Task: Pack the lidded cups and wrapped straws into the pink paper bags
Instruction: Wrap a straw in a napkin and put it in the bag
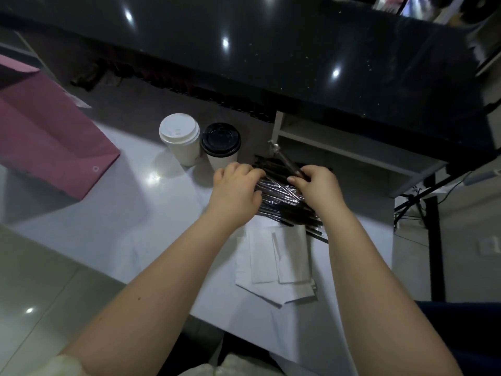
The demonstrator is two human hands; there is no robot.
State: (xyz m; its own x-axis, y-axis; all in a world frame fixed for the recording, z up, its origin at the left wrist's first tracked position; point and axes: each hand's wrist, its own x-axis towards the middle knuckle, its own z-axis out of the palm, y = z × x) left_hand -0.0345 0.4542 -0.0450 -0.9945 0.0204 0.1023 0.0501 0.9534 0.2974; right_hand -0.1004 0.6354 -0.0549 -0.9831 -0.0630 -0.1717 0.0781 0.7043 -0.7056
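Straws first: straw pile (282, 198) centre frame on the white desk (113, 213), under both hands. Right hand (315, 185): grip nearly closed, thumb and fingertips pinching a single straw (284, 158) that pokes up-frame out of the heap. Left hand (235, 185): grip curled over the pile's left edge, thumb on top, pinning the bundle

Suggested handling:
- keep the left pressing down so the neighbours don't drag
- draw the single one out along its own length, no sideways yank; slick wrappers, probably slippery
- check for just one before lifting
- likely one per cup, so repeat

White-lid cup (180, 137) and black-lid cup (221, 143) upright, side by side, just up-left of the hands, not yet bagged. Pink bag (51, 142) upper left, well apart; opening not visible, cannot tell if ready

Surface: glossy, lamp glare; white napkins (279, 261) just below the pile, some straw ends overlapping them

Room: black counter (271, 50) across the top, white shelf (352, 149) beneath it right, pale floor tiles (35, 289) lower left
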